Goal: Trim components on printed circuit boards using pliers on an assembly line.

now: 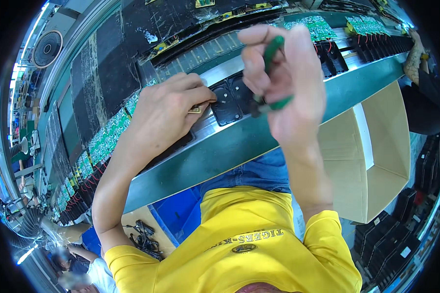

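1. Green-handled pliers (273, 51) are grasped by the blurred right hand (298, 90), raised over the bench.
2. The left hand (168, 100) is curled beside the black plastic casings (224, 108); whether anything is pinched cannot be told.
3. The casings are laid on a metal strip (209, 128) along the teal bench (220, 152), partly hidden by the right hand.
4. The left forearm is flanked by green circuit boards (102, 139); an open cardboard box (344, 161) is placed at right.
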`<move>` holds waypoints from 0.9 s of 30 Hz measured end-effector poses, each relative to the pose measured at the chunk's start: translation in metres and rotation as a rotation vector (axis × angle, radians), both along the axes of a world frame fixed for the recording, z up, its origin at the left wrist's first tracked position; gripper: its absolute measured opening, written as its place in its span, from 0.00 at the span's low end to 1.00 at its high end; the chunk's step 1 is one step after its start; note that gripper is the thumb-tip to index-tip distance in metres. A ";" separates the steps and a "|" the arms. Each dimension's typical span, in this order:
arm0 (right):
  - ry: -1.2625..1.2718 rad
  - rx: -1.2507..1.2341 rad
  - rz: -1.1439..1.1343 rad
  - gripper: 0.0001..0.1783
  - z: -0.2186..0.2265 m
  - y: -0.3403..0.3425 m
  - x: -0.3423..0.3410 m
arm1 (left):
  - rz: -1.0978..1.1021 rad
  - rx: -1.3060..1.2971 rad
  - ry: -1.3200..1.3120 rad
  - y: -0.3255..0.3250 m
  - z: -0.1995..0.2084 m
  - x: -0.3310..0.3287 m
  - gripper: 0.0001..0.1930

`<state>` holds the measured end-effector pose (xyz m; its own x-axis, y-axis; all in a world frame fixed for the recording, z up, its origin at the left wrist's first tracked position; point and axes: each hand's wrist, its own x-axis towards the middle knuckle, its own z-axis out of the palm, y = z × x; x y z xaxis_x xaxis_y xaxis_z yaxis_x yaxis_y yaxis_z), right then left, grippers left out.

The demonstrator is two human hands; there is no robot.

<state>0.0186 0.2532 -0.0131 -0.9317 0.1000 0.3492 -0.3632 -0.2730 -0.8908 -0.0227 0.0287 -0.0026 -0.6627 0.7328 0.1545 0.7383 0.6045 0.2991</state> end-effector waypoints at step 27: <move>-0.152 -0.406 -0.012 0.18 -0.015 -0.050 -0.039 | 0.013 0.063 0.137 0.008 -0.008 0.007 0.04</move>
